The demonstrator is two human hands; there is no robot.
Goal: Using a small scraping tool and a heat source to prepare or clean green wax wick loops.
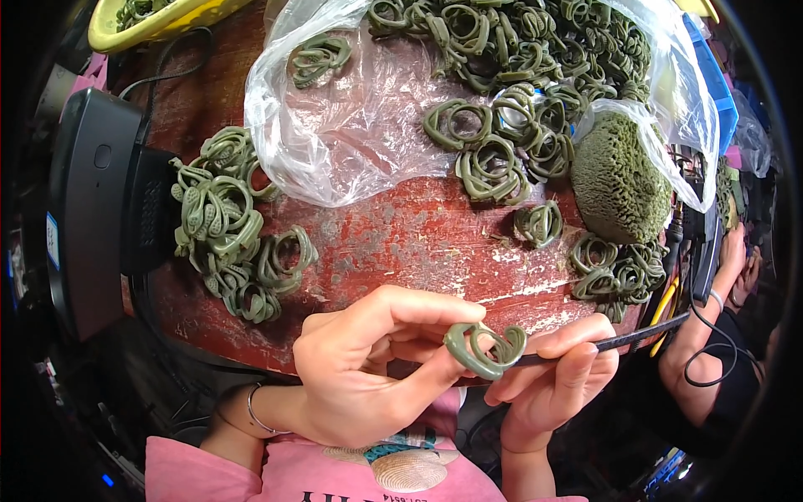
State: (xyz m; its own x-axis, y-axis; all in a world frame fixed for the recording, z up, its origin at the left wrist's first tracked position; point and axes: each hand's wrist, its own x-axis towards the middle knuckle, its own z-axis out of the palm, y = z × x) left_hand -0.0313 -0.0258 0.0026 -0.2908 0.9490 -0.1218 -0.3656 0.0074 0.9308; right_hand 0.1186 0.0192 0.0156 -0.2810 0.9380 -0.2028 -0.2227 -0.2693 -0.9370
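Observation:
Between the thumb and fingers of my left hand [368,368] is a green openwork ring [475,361] with curved bands, held near the table's front edge. My right hand [556,376] is closed around a slim black pen-like tool [623,340], its shaft running off to the right. The tool's front end reaches the ring's right side; whether the tip touches it I cannot tell. A single similar green ring [538,224] lies on the worn red table [393,251] beyond my hands.
A clear plastic bag [335,159] with a heap of green rings [502,50] spreads across the back. Another ring pile [222,217] lies left, beside a black device [96,192]. A porous green block [619,180] stands right. Another person's arm [690,360] is at far right.

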